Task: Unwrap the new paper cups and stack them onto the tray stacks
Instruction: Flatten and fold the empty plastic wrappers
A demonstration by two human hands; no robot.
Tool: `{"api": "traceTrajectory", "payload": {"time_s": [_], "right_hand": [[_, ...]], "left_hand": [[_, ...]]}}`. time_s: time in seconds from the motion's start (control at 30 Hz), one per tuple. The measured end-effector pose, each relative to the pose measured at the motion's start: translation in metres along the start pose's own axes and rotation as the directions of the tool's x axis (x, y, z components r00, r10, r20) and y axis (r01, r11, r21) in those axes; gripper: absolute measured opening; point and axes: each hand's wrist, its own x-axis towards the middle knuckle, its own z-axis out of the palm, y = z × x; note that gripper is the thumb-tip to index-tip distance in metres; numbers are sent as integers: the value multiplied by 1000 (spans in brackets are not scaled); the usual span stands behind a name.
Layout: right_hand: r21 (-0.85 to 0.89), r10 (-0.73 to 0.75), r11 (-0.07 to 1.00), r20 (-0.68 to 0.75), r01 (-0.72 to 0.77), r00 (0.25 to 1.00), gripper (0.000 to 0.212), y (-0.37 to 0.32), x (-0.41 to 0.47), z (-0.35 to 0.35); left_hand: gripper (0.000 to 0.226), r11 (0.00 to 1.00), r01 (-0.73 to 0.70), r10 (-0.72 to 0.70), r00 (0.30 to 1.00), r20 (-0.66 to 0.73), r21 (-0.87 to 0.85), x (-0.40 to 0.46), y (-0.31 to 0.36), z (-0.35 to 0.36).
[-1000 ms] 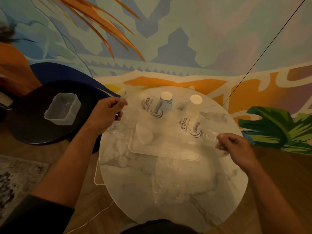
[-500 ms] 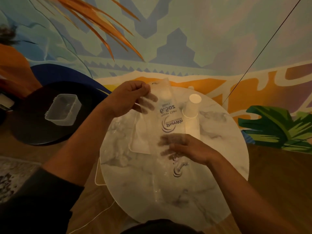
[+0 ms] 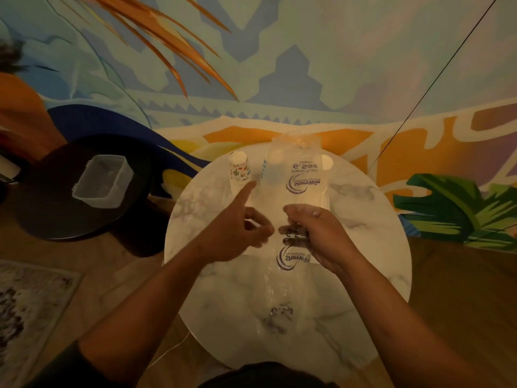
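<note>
A clear plastic wrapper [image 3: 302, 177] with a printed logo stands upright over the beige tray [image 3: 326, 201]; its lower part trails down onto the marble table. My right hand [image 3: 316, 236] grips the wrapper at its middle. My left hand [image 3: 237, 233] is close beside it, index finger stretched toward a patterned cup stack [image 3: 239, 169], the other fingers curled at the wrapper's left edge. A blue-striped cup stack [image 3: 263, 170] and a white cup stack [image 3: 326, 163] show partly behind the wrapper.
The round marble table [image 3: 369, 247] stands against a painted mural wall. A black round side table [image 3: 50, 197] at the left carries a clear plastic container [image 3: 102, 180]. A rug [image 3: 25, 309] lies at the lower left, and a thin white cable runs under the table.
My hands came together at the wrapper's middle; the left dropped from its top edge. The wrapper now stands upright, and the patterned cup stack is uncovered.
</note>
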Motion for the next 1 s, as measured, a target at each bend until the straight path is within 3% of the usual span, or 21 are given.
{"api": "traceTrajectory", "payload": {"time_s": [0.13,0.3,0.47,0.67,0.8,0.9,1.0], "right_hand": [[-189,-17,981,140,43,990,30,-8,-7,-8],[-303,-179,928,143,215,974,51,-10,-4,-14],[-174,-216,955,139,239,966,50,-9,-1,-16],[-159,-166,972,63,174,984,30,4,6,-19],[-122,-124,982,142,141,982,25,3,7,-20],[-64,-166,981,188,181,968,24,-1,6,-24],[-144,-228,960,93,240,969,23,-6,7,-23]], "left_hand": [[75,994,33,-51,982,-184,-103,2,-5,3],[35,959,74,-96,993,-67,-275,2,2,-13],[32,877,77,-111,993,-44,-474,4,8,-18],[16,881,43,-61,998,-23,-472,4,8,-12],[13,927,-24,-15,995,-100,-374,7,7,-6],[13,946,-74,10,979,-202,-315,11,6,-6],[17,940,-80,6,976,-219,-331,13,6,-11]]}}
